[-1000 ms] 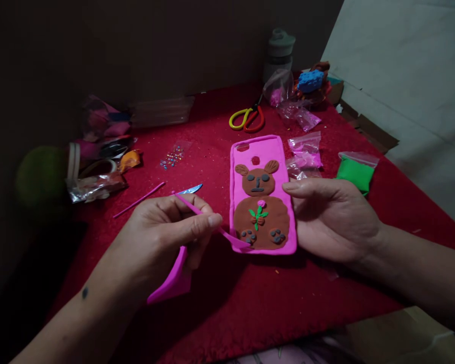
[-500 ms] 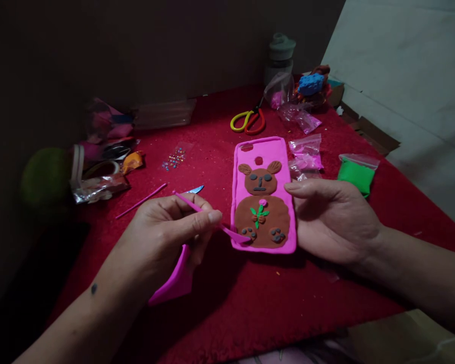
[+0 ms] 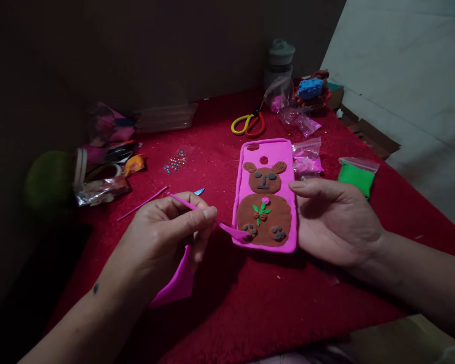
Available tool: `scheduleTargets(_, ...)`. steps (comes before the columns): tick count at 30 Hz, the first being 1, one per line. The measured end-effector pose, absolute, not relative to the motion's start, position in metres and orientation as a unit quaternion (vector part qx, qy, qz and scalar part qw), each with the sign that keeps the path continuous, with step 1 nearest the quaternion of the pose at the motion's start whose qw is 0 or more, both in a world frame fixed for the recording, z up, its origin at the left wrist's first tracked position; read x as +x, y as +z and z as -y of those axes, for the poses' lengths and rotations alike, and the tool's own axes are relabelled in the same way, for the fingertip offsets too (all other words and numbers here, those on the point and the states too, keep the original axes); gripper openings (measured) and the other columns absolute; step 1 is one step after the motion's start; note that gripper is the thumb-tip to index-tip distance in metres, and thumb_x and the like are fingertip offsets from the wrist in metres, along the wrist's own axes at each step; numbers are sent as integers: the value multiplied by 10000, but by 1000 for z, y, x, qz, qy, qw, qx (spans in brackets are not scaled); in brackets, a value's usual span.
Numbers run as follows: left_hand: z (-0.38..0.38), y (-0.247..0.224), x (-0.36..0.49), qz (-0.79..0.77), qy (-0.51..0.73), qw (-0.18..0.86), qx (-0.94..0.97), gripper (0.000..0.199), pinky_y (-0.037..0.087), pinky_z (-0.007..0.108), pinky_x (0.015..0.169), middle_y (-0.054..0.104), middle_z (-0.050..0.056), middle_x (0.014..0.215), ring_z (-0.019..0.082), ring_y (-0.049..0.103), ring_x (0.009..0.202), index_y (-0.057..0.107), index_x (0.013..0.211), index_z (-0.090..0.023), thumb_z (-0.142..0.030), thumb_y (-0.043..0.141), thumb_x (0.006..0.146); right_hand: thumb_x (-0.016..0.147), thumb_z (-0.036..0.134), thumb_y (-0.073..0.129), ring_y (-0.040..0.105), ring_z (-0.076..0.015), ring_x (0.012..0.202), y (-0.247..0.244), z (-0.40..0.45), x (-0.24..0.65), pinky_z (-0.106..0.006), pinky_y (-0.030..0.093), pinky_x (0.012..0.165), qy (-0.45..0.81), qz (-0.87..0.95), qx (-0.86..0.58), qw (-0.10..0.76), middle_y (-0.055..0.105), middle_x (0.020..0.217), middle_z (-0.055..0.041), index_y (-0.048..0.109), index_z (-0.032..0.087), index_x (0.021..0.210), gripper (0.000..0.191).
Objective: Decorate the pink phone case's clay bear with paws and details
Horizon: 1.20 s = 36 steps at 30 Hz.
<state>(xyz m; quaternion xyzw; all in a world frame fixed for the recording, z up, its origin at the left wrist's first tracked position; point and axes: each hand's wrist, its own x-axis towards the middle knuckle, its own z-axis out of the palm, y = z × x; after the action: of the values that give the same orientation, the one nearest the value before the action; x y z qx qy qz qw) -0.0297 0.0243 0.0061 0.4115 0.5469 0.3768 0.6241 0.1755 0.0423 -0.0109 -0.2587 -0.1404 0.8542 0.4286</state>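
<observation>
My right hand (image 3: 337, 217) holds up a pink phone case (image 3: 282, 156), thumb at its right edge and the other fingers behind it, out of sight. On the case is a brown clay bear (image 3: 271, 210) with grey eyes, nose, mouth and paw pads, and a pink flower on green leaves at its middle. My left hand (image 3: 174, 227) pinches a thin pink modelling tool (image 3: 227, 228) between thumb and fingers. The tool's flat tip lies at the bear's left foot; whether it touches, I cannot tell. Below my left hand, a flat pink piece (image 3: 176, 285) is partly covered by it.
Yellow-and-red-handled scissors (image 3: 248, 125) lie behind the case. A green clay packet (image 3: 358, 174) sits to the right, and a bottle (image 3: 280, 60) stands at the back. Another thin pink tool (image 3: 142, 203), small gems (image 3: 175, 162) and an orange packet (image 3: 134, 164) are on the left.
The phone case has tilted slightly, its top shifting a little to the right. The tool's tip stays near the bear's left foot, and both grips look the same.
</observation>
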Motion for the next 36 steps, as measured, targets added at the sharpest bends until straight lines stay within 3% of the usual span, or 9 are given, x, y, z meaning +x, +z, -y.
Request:
scheduleTargets(6,-19,16,-25,-538,451,609,369,136,404,179,333,537,-31,468,98,477,359,564,670,-172,-198,681,733,764,199,468,589,-279,1156,-9,-44,174,-540,389,1064,830,156,-251,473,697,1102,-91,566,196,1255,501)
scheduleTargets(11,-7,30,-16,-507,513,587,367,36,446,186,322,583,-21,576,99,514,408,670,804,-163,-167,658,770,773,199,476,598,-270,1146,-4,-41,175,-531,389,1071,819,168,-230,499,706,1077,-55,574,229,1243,482)
scheduleTargets(17,3,28,-4,-490,520,609,344,25,492,177,346,647,21,637,109,579,454,687,782,-125,-150,683,783,754,234,487,597,-291,1142,3,-33,179,-543,395,1055,824,171,-216,495,709,1063,-69,597,227,1213,472)
scheduleTargets(26,2,20,-7,-515,528,594,321,100,443,170,297,598,-8,553,93,510,398,649,707,-132,-189,730,722,749,212,485,615,-279,1111,3,-35,181,-539,399,1045,831,153,-201,496,717,1029,-53,625,234,1170,444)
scheduleTargets(36,-1,14,-14,-515,489,615,342,118,443,175,311,588,-17,557,87,505,395,636,720,-140,-214,720,759,727,202,499,615,-275,1117,0,-34,180,-547,392,1053,837,153,-207,484,720,1018,-43,629,231,1139,433)
